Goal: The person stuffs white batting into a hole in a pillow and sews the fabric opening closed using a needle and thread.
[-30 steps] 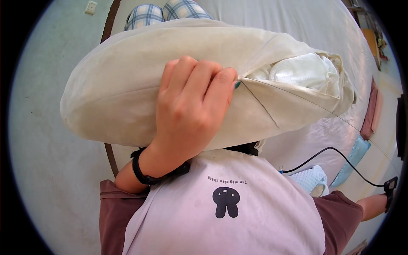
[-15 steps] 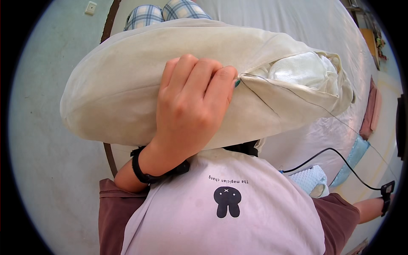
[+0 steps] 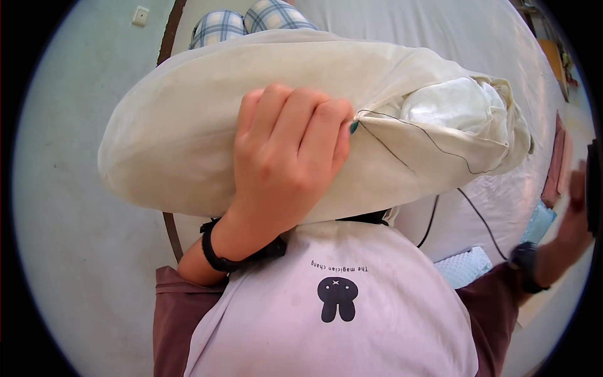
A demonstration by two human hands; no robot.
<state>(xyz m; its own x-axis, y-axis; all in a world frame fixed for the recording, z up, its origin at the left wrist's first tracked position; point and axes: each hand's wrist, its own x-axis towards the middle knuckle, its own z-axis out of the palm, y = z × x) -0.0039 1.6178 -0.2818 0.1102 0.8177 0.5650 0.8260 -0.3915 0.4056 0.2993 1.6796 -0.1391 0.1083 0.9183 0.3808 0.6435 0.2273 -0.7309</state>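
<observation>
A long cream cushion cover with a stuffed body lies across my lap. My left hand is closed on it, pinching the fabric between thumb and fingers where the open seam begins. Right of that pinch the seam gapes, and a white inner pillow shows through. Dark thread comes out at the pinch; one strand curves across the opening, and a shorter one lies down the front. My right hand is raised at the far right rim, away from the cushion, smeared by motion; its fingers cannot be made out.
A bed with a pale sheet spreads behind and to the right. Black cable runs toward my right wrist. Light blue dotted cloth lies beside my right arm; reddish-brown fabric is at the bed's edge. Plaid-covered knees show beyond the cushion.
My right hand has come up and inward from the lower right rim. The thread, stretched out to the right before, now lies slack over the cover. My left hand keeps its pinch.
</observation>
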